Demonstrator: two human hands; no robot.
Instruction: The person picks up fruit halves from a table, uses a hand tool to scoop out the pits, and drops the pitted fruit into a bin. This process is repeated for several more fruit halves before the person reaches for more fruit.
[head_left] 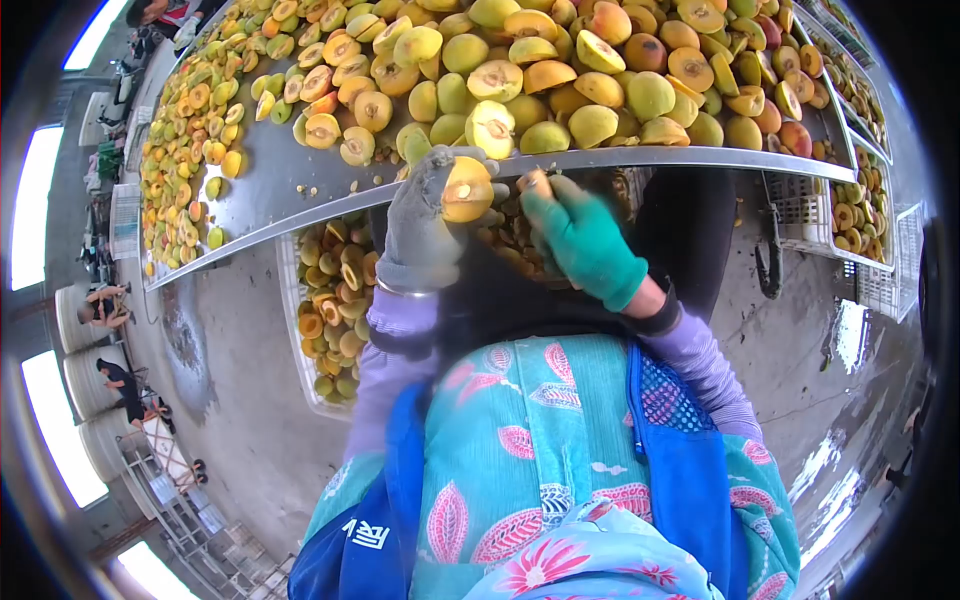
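My left hand (432,215), in a grey glove, is closed around a yellow peach half (467,189) just past the near edge of the metal table (270,215). To its right, my right hand (585,240) in a green glove is curled shut, slightly blurred. A small tan tip (536,184) shows at its fingers; whether it is a tool's end or a bare fingertip I cannot make out. The two hands are close together but apart. Beyond them lies a big heap of halved peaches (595,125), some with brown centres facing up.
Below the table, a white crate (300,330) of peach halves stands left of my legs. More crates (860,215) of fruit are at the right. Smaller halves (200,125) spread over the table's left end. People (125,385) are far off at the left.
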